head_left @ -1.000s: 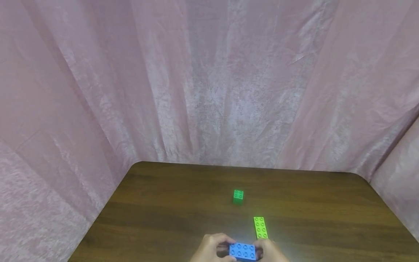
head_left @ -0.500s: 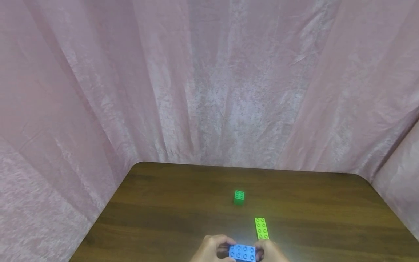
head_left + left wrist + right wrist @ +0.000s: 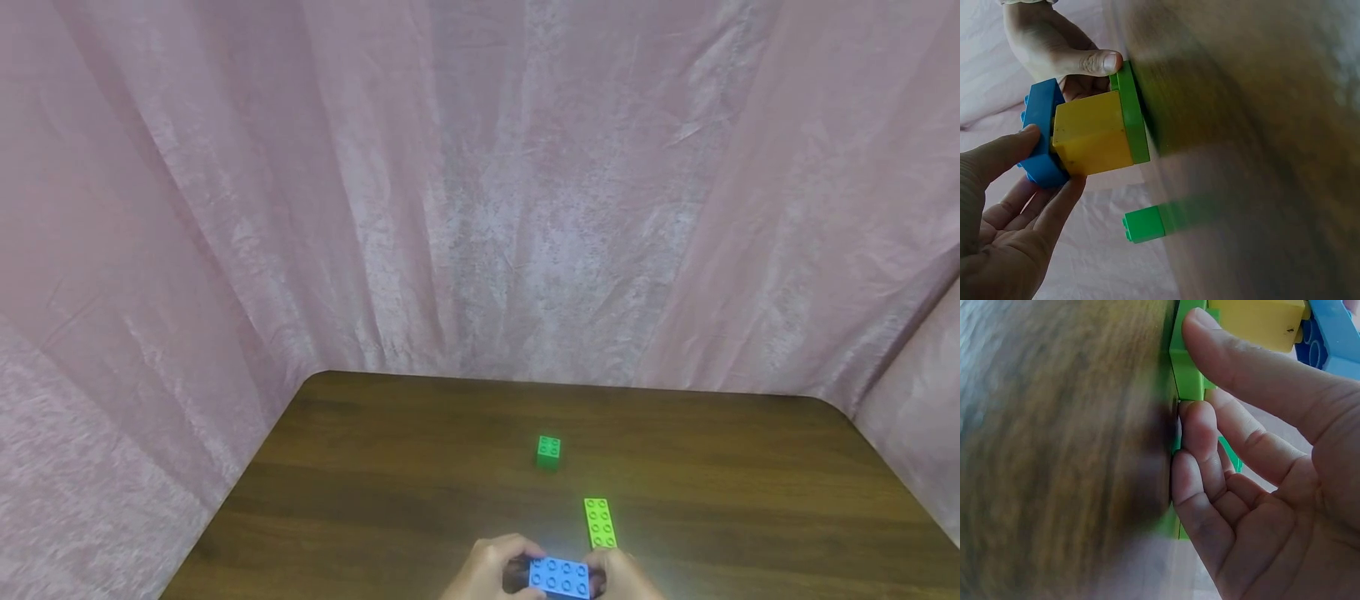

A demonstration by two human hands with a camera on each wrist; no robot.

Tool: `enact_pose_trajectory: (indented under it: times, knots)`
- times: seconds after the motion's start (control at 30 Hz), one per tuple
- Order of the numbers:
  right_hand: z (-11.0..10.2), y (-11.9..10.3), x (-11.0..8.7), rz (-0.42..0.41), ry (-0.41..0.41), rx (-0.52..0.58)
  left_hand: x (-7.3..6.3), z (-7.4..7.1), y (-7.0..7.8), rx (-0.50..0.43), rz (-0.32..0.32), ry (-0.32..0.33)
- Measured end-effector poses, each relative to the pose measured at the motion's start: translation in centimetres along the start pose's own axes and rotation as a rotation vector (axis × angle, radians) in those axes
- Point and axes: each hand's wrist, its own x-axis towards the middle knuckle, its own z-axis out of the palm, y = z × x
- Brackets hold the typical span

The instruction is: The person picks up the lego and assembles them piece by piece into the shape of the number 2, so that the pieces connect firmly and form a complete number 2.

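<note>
My left hand (image 3: 486, 571) pinches a blue eight-stud toy brick (image 3: 558, 577) between thumb and fingers. Beneath it is a yellow block (image 3: 1092, 134), and in the left wrist view the blue brick sits slightly skewed over it, with a gap at their joint. The yellow block stands on a flat lime-green base brick (image 3: 1132, 115) close to the table. My right hand (image 3: 618, 575) grips the right end of this base, its thumb (image 3: 1241, 362) on the near side. The head view hides most of the yellow block and base.
Just beyond my right hand a lime-green eight-stud brick (image 3: 599, 523) lies on the brown wooden table (image 3: 360, 483). Farther back stands a small green four-stud brick (image 3: 548, 452). A pink curtain (image 3: 480, 183) hangs behind the table's far edge.
My left hand and the blue brick have shifted very slightly to the right. Both hands keep their hold, and the loose bricks stay where they were.
</note>
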Motion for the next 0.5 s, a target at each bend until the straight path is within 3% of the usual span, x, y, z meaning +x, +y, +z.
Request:
enact_pose_trajectory:
  times: [0.13, 0.4, 0.5]
  knots:
    - [0.04, -0.19, -0.02, 0.047, -0.004, -0.017, -0.01, -0.05, 0.06, -0.027, -0.021, -0.010]
    - [0.06, -0.02, 0.11, 0.050, -0.014, -0.003, -0.05, -0.10, -0.17, -0.050, -0.009, -0.023]
    - [0.04, 0.20, 0.17, 0.009, -0.009, -0.004, -0.07, -0.15, -0.21, -0.079, -0.013, -0.028]
